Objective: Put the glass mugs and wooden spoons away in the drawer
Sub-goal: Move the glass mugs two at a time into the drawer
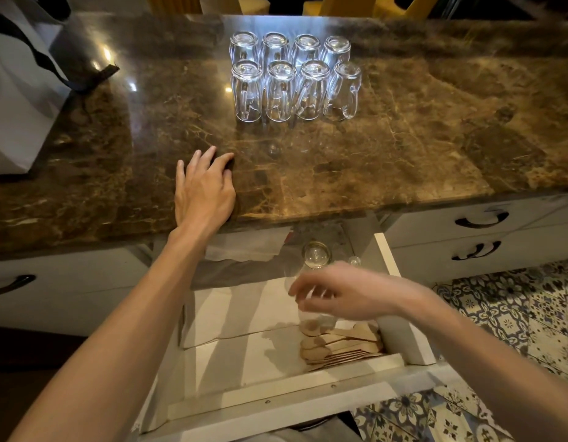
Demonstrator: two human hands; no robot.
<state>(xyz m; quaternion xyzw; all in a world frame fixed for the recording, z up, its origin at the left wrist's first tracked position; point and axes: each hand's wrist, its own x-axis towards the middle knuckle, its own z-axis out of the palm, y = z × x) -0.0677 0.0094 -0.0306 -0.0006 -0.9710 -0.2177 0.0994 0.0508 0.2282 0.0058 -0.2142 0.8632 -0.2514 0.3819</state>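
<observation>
Dim warm light; countertop (403,138) glare; right hand (346,291) motion-blurred.

Scanning now: nothing I can read on the glass mugs (294,74), nor on the wooden spoons (340,346) in the drawer (276,401) below them. No label, brand or number.

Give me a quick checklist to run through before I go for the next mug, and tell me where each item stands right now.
1. Drawer open: ok.
2. Wooden spoons put away: ok, piled in the drawer's front right corner.
3. Room for more mugs: ok, the drawer's lined left part is bare.
4. Right hand clear of the glass beneath it: cannot tell, too blurred.
5. Left hand free: ok, it rests flat on the countertop.
6. Glass mugs all stowed: not ok, eight stand upside down on the countertop; one mug shows at the drawer's back.
</observation>
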